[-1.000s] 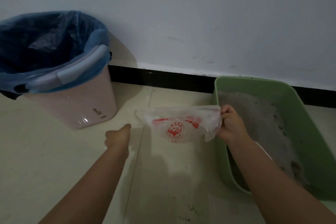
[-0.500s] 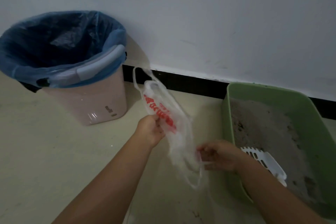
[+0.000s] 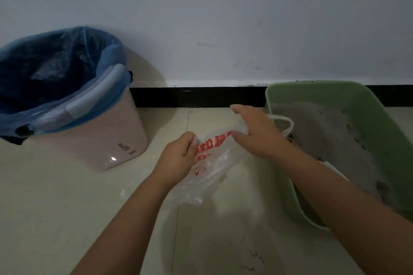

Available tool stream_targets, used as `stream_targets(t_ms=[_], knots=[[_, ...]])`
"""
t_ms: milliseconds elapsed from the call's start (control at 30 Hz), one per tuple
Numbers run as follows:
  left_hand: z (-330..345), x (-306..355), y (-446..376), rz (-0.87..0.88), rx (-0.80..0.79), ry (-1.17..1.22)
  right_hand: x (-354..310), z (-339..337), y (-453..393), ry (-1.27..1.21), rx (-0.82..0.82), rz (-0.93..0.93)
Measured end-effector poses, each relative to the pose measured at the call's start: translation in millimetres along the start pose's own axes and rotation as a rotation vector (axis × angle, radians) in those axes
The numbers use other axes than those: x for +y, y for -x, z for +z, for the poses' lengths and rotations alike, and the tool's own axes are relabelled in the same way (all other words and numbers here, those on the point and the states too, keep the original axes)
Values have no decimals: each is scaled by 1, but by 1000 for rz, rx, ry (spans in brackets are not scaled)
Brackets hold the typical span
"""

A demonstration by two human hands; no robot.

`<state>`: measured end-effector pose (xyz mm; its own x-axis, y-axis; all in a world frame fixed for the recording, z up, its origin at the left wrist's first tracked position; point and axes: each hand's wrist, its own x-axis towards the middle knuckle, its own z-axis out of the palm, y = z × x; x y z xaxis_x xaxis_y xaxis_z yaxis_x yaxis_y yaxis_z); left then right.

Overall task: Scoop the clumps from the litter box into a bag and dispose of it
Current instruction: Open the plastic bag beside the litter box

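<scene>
Between the bin (image 3: 93,138) and the litter box (image 3: 380,140), just above the floor (image 3: 55,219), a person holds a thin plastic bag (image 3: 212,163) with red print. Left hand (image 3: 178,158) has its fingers curled round the bag's near edge, pinching the film. Right hand (image 3: 254,131) lies over the far edge with the thumb tucked under it; the forefinger is stretched out, and whether the other fingers grip cannot be told. One handle loop (image 3: 283,123) hangs free over the box rim.

Assessment: the bag is very light, limp and slippery, with no shape of its own; its layers are likely clinging together. It should be taken at the mouth edges or loops, one side per hand, and drawn apart. Thin film may tear under damp clumps, so support from below is advisable once loaded.

Litter (image 3: 324,136) in the box looks grey and granular, with dark clumps. A white scoop (image 3: 333,168) shows partly behind the right forearm. Scooping appears not yet begun.
</scene>
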<state>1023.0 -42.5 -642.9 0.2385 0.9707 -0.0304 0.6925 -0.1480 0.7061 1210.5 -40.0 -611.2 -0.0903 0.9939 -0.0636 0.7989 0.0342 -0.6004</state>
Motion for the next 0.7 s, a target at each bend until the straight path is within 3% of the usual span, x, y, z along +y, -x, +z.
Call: stream_targets(t_ms=[100, 200, 267, 333, 400, 467, 533, 633, 700], knots=[[-6, 13, 2, 18, -29, 165, 14, 8, 2, 201, -199, 28], [-10, 12, -6, -191, -16, 628, 23, 14, 12, 118, -177, 70], [-15, 10, -8, -319, -107, 981, 27, 19, 18, 119, -169, 57], [-24, 4, -9, -310, -233, 1266, 32, 19, 20, 103, -135, 66], [-32, -2, -9, -285, -407, 1101, 39, 14, 19, 25, -91, 108], [-28, -3, -9, -231, -515, 567, 47, 8, 14, -121, -49, 131], [-21, 2, -11, -184, -348, 266, 49, 4, 12, -292, -24, 162], [-10, -2, -15, -253, -125, 238, 50, 2, 10, -495, 26, 218], [-4, -7, -20, -360, -53, 273, 48, 2, 10, -476, -62, 214]])
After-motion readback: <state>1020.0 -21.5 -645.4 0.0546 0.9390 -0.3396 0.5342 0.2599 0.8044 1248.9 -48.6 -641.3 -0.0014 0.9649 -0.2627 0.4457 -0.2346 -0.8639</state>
